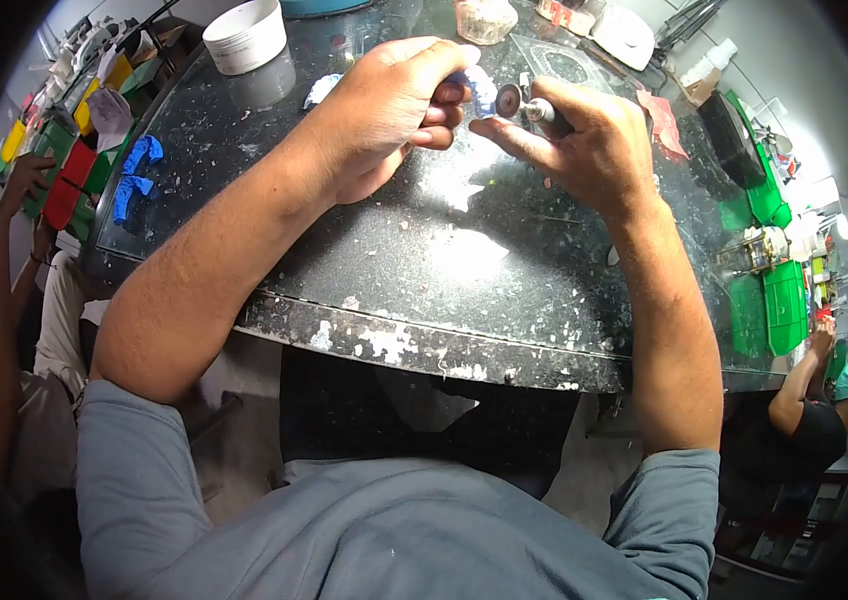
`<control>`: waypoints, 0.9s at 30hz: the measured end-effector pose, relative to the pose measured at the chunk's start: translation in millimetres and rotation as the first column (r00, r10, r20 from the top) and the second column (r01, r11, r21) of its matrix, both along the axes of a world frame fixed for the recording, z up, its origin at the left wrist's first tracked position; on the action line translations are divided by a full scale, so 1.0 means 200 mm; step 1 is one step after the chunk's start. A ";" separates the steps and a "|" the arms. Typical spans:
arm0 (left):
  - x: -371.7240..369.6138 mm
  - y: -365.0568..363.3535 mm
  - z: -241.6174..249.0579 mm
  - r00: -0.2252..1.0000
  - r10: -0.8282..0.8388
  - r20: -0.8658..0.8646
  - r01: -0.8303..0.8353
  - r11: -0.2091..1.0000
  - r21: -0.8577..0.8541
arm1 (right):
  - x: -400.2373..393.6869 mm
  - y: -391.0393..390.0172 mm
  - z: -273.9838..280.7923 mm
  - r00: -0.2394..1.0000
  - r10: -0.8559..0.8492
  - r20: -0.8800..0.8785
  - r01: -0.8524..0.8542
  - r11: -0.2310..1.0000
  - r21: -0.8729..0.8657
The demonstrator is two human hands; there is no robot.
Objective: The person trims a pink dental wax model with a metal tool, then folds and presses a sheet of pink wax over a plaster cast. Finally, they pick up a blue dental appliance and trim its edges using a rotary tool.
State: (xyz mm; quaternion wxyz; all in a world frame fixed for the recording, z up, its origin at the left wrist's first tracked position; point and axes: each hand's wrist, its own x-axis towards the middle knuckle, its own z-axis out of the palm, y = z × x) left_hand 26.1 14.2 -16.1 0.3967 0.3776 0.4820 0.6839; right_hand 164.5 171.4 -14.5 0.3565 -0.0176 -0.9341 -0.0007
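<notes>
My left hand (374,105) is closed, its thumb and fingers pinching a small blue-and-white curved piece (482,92) that resembles a dental cast. In my right hand (599,140) is a rotary handpiece (549,115), gripped with the thumb below and the fingers over the top. A round disc (509,100) on its tip faces the piece, right at its edge. Both hands are over the far half of the dark table, close together.
The black worktable (374,260) has a chipped, white-spotted front edge. A white tub (246,38) stands at the back left, blue strips (134,175) lie left, and green bins (786,308) line the right. A person (809,420) sits at right; another person's arm (6,290) shows at left.
</notes>
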 end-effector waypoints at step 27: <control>-0.04 0.01 -0.01 0.978 -0.035 0.204 0.056 0.993 -0.100 | -0.01 0.01 -0.01 0.981 0.169 -0.096 -0.184 0.967 -0.177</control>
